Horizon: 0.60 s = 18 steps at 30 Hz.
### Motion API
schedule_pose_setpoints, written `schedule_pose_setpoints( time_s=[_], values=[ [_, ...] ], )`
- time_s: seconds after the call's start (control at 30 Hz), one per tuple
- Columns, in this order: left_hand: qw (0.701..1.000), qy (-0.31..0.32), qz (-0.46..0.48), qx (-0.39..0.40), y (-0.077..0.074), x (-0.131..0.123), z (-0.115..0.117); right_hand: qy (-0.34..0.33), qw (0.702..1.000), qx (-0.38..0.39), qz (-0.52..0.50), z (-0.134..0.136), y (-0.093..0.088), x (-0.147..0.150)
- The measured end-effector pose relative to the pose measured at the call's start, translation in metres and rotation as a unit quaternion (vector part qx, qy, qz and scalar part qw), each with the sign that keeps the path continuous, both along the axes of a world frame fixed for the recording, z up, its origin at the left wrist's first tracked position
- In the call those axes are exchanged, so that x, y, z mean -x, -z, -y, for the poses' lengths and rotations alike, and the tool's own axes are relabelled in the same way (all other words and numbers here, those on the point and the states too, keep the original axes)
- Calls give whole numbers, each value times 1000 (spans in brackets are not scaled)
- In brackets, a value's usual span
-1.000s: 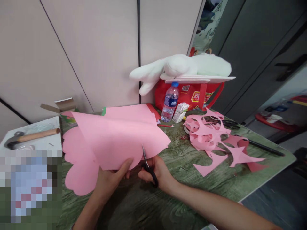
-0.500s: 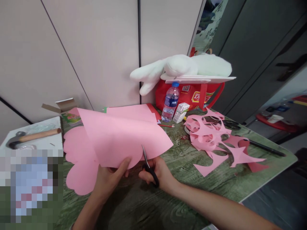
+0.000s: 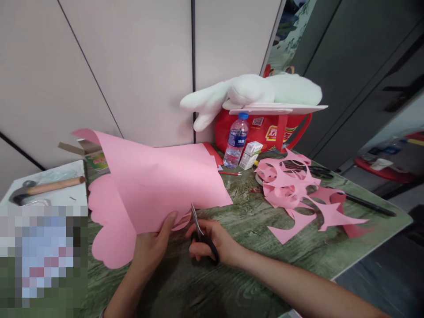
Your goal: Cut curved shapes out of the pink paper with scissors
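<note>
My left hand point(image 3: 153, 245) is closed on the lower edge of a large pink paper sheet point(image 3: 155, 185), thumb on top and the other fingers hidden beneath. The sheet is lifted and curls at its upper left corner. In my right hand point(image 3: 215, 240) is a pair of scissors point(image 3: 202, 236) with black handles, its blades at the sheet's lower edge just right of my left thumb. A curled strip of cut paper hangs by the blades. Under the sheet's left side lies a scalloped pink paper shape point(image 3: 112, 238).
Pink paper scraps point(image 3: 291, 190) lie heaped on the right of the green table point(image 3: 251, 274), beside a black pen-like rod point(image 3: 367, 203). A water bottle point(image 3: 236, 141), small carton point(image 3: 251, 154) and red bag point(image 3: 265, 132) stand behind. A hammer point(image 3: 49, 187) rests on a white board at left.
The sheet has turned and shifted left, its upper left corner rising and curling. The scissors moved slightly left and down along its edge. My left hand shifted slightly left.
</note>
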<state>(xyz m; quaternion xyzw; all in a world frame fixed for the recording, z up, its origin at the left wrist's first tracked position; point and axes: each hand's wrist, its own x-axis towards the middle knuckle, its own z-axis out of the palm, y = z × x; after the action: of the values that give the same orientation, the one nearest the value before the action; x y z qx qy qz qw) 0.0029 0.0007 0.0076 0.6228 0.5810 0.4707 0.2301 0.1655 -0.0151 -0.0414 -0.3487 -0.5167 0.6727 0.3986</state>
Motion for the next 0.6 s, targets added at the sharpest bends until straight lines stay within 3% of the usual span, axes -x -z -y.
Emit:
schedule_pose_setpoints(
  time_s=[0.17,0.4,0.6],
  values=[
    [1000,-2,13,8,-3,-2,0,-40,999,-20,-18,0,-7,-1],
    [998,-22,37,50,0,-4,0,-10,998,-22,-52,0,-14,-1],
    [997,6,51,65,4,-6,1,3,996,-74,-54,-4,-12,-5]
  ],
)
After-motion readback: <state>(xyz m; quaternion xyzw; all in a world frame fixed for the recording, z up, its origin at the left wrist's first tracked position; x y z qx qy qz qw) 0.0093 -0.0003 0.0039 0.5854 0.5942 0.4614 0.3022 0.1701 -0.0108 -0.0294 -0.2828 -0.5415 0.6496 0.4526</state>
